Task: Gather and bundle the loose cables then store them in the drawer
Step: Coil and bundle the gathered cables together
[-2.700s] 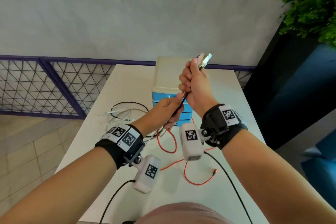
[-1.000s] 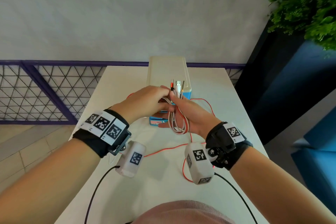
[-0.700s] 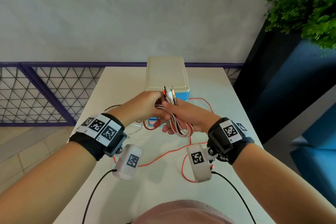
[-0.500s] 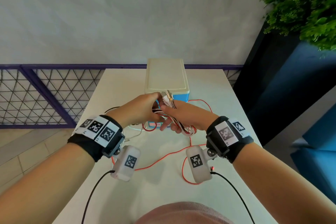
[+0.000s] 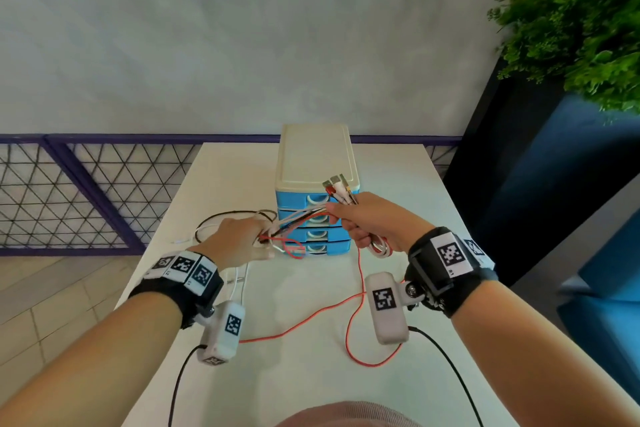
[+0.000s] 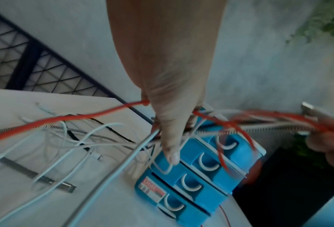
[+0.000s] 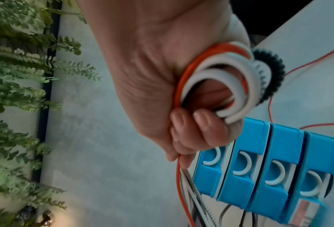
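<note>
My right hand grips a folded bundle of red, white and braided cables, their plugs sticking up above the fist. From the fist the cables stretch left to my left hand, which holds them in curled fingers. In the left wrist view its thumb lies over the strands in front of the blue drawer unit. The unit has several shut drawers with white handles. More cable slack trails over the white table.
A red cable loops across the table in front of the drawer unit. White and black cables lie at the left. A purple mesh fence runs behind the table; a plant on a dark planter stands at the right.
The hands were together at the bundle; now my left hand has slid left and down along the cables, drawing them taut, while the right hand keeps the folded bundle.
</note>
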Action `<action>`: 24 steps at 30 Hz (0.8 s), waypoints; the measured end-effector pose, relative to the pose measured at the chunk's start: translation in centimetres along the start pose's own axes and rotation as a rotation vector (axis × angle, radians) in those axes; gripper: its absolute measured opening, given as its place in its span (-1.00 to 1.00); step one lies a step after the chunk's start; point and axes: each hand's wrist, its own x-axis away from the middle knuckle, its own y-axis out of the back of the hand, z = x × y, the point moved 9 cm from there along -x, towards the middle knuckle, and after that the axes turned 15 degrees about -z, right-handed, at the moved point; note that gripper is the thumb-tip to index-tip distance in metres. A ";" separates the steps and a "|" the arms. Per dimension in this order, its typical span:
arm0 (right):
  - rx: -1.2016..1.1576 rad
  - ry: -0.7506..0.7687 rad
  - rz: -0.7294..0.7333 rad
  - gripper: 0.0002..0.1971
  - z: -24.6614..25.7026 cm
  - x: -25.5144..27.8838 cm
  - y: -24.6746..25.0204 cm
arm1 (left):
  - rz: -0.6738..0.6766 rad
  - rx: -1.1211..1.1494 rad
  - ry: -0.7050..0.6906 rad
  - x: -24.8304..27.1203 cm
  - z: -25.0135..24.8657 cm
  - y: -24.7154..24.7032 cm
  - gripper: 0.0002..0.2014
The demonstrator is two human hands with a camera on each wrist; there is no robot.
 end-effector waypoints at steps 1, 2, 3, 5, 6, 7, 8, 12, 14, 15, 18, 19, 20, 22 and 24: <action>0.027 0.010 -0.015 -0.72 0.0 -0.1 0.2 | 0.060 0.047 0.045 0.2 0.3 -0.4 -0.52; 0.052 0.015 -0.020 -0.73 0.0 -0.1 0.3 | 0.116 0.124 0.086 0.5 0.2 -0.7 -0.38; 0.072 0.015 -0.013 -0.74 -0.1 -0.1 0.2 | 0.150 0.222 0.103 0.5 -0.5 -0.6 -0.24; 0.082 0.006 0.034 -0.75 -0.4 -0.1 -0.5 | 0.123 0.422 0.110 0.0 -2.4 0.4 -0.11; 0.069 -0.001 0.071 -0.75 -0.5 0.0 -1.0 | 0.088 0.499 0.101 -0.5 -3.4 1.1 -0.14; 0.050 -0.005 0.107 -0.76 -0.5 0.0 -1.6 | 0.075 0.566 0.092 -0.9 -4.2 1.3 -0.24; 0.032 -0.004 0.131 -0.76 -0.4 0.1 -2.1 | 0.071 0.631 0.077 -1.2 -5.0 1.4 -0.40; -0.034 0.048 0.036 -0.76 0.9 -0.3 -1.5 | 0.063 0.621 0.019 -1.0 -6.3 0.8 -0.88; -0.086 0.060 -0.050 -0.76 1.2 -0.7 -0.1 | 0.041 0.557 0.012 -0.5 -4.8 0.2 -0.86; -0.106 0.056 -0.086 -0.77 1.2 -0.9 0.5 | 0.032 0.506 0.015 -0.3 -3.8 -0.1 -0.86; -0.108 0.037 -0.167 -0.78 0.7 -1.1 1.6 | -0.068 0.437 0.044 -0.1 -1.1 -0.7 -0.92; -0.095 0.033 -0.187 -0.78 0.6 -1.2 1.7 | -0.103 0.427 0.081 0.0 -0.6 -0.5 -0.89; -0.080 0.028 -0.206 -0.79 0.4 -1.2 1.8 | -0.159 0.432 0.103 0.0 -0.2 -0.3 -0.82; -0.062 0.017 -0.238 -0.78 0.1 -1.4 1.9 | -0.267 0.366 0.156 0.0 0.8 0.5 -0.76; -0.060 -0.002 -0.264 -0.78 -0.2 -1.6 2.1 | -0.312 0.271 0.204 0.4 1.5 1.5 -0.79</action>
